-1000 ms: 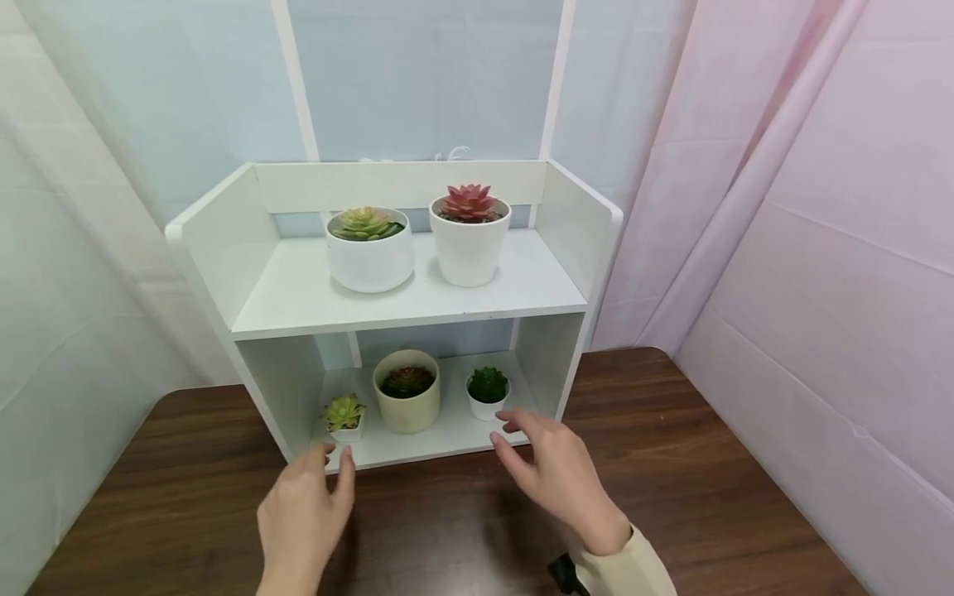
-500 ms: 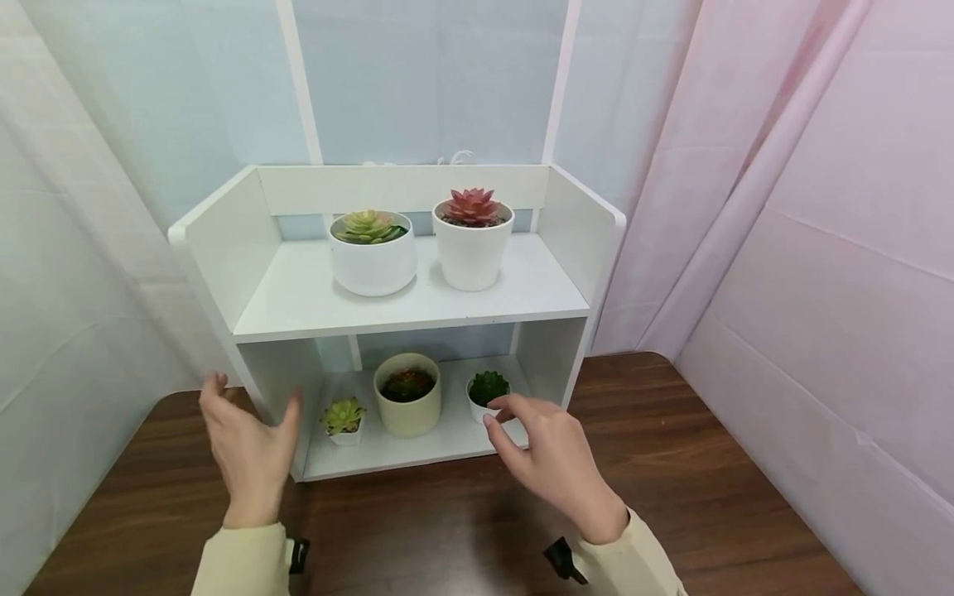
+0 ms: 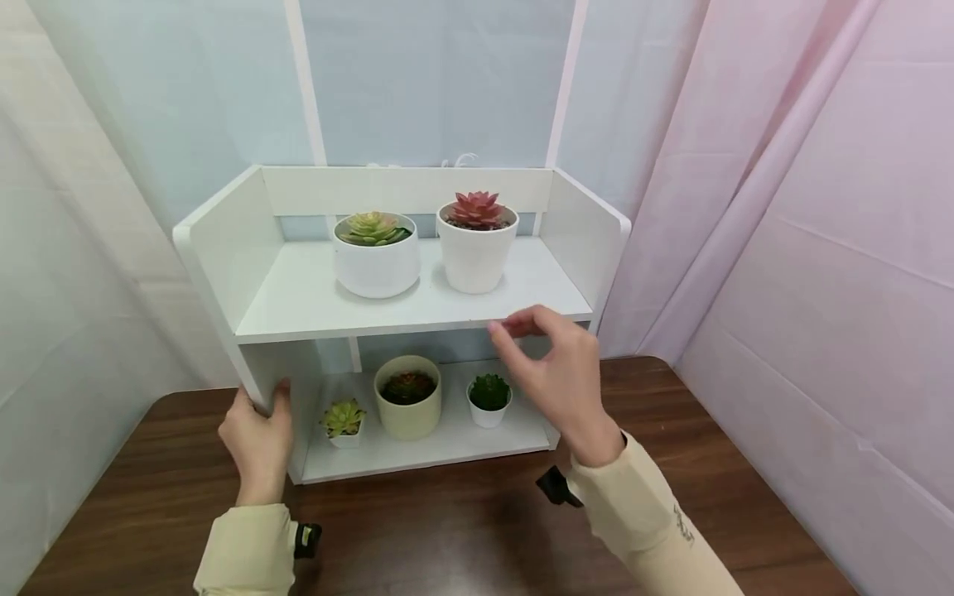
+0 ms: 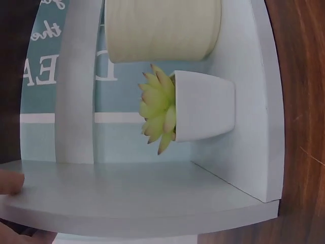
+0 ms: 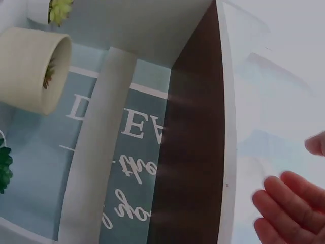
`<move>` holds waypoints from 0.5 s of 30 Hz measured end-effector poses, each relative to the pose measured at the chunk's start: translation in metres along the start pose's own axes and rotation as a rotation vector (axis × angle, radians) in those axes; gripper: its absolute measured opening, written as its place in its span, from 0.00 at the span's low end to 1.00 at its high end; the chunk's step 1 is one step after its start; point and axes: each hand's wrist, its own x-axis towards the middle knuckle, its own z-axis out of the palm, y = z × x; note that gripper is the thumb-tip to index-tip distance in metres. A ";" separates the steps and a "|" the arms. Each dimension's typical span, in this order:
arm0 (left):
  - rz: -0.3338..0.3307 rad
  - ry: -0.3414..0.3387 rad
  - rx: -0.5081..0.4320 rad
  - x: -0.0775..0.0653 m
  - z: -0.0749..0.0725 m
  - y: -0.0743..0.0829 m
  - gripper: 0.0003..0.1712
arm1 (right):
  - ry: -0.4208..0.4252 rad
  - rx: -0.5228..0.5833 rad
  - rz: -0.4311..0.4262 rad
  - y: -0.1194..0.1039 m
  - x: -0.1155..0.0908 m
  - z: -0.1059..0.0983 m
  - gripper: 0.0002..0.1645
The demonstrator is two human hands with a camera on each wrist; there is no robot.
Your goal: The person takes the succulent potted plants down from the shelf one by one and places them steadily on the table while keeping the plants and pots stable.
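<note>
A white two-tier shelf (image 3: 261, 323) stands on the table. My left hand (image 3: 257, 439) grips its left side panel, thumb on the inner face and fingers on the outer one; the thumb (image 4: 10, 182) also shows in the left wrist view. My right hand (image 3: 559, 372) is raised before the upper board's front edge, thumb and fingers apart and loosely bent, holding nothing. On the lower board stand a small light-green succulent (image 3: 344, 416), a cream pot (image 3: 410, 414) with a reddish succulent and a dark-green succulent (image 3: 489, 391) in a white pot.
The upper board carries a wide white pot (image 3: 376, 269) with a pale-green succulent and a taller white pot (image 3: 475, 257) with a red one. Brown wooden table (image 3: 417, 538) lies in front. Pale cloth (image 3: 820, 273) hangs around. The shelf's back has white lettering (image 5: 134, 124).
My left hand has moved from the lower board's front out around the left side panel and now grips it. My right hand has risen from near the dark-green succulent to the upper board's edge.
</note>
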 end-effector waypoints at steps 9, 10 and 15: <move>0.039 -0.021 0.034 0.001 0.000 -0.003 0.17 | 0.107 0.097 0.203 0.017 0.035 0.016 0.20; 0.040 -0.024 0.035 0.001 -0.001 -0.003 0.17 | 0.102 0.119 0.235 0.018 0.040 0.017 0.23; 0.063 -0.029 0.039 0.002 -0.002 -0.003 0.16 | -0.004 0.191 0.392 0.019 0.063 0.020 0.49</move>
